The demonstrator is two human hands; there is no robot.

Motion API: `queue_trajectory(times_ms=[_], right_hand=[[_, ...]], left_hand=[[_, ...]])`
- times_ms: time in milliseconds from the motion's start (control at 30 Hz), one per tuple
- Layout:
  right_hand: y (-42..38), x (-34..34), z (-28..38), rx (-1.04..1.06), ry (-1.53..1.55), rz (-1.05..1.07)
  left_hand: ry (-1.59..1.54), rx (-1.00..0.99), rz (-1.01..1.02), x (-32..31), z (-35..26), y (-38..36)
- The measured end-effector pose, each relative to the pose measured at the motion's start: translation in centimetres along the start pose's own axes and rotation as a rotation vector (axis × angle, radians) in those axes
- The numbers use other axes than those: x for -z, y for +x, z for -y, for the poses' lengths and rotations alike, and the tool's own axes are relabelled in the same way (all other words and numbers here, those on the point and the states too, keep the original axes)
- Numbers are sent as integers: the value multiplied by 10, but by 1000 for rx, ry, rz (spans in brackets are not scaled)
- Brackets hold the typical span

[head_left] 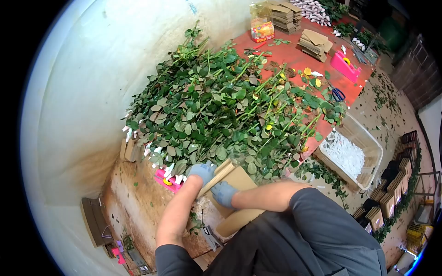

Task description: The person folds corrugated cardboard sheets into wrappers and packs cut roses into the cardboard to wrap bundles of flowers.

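Note:
Both my hands wear grey-blue gloves and are at a folded piece of brown cardboard (243, 178) in front of my body. My left hand (203, 172) grips its left side, by the thick folded edge. My right hand (224, 193) is closed at the inner side of that edge, its fingertips partly hidden. More cardboard (239, 221) lies against my lap. Just beyond my hands is a big heap of leafy cut rose stems (202, 101), some with white-wrapped heads (169, 171) toward me. A pink tape dispenser (166, 181) sits beside my left hand.
On the red table (294, 50) are cardboard stacks (315, 44), another pink tape dispenser (345, 66), scissors (338, 94) and an orange-yellow packet (262, 30). A crate (377, 158) of white paper pieces stands at right. A pale wall (92, 83) rises at left.

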State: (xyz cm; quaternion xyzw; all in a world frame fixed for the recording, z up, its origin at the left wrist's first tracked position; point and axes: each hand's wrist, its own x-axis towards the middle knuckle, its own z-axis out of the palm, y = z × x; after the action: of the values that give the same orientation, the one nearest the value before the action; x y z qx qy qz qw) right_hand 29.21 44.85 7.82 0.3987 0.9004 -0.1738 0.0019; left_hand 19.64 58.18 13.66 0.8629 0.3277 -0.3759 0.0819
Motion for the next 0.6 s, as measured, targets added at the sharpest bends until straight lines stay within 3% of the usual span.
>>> queue_trajectory(times_ms=[133, 267, 333, 467, 600], right_hand=[[-2, 7, -3, 47, -35, -16], [-3, 11, 0, 33, -71, 46], [0, 3, 2, 16, -85, 26], [6, -9, 4, -24, -57, -3], [14, -23, 6, -17, -104, -37]], left_hand=[[31, -62, -161, -18, 6, 3], [65, -75, -14, 10, -3, -7], [132, -206, 5, 0, 4, 1], [219, -226, 2, -12, 6, 18], [95, -123, -82, -19, 6, 20]])
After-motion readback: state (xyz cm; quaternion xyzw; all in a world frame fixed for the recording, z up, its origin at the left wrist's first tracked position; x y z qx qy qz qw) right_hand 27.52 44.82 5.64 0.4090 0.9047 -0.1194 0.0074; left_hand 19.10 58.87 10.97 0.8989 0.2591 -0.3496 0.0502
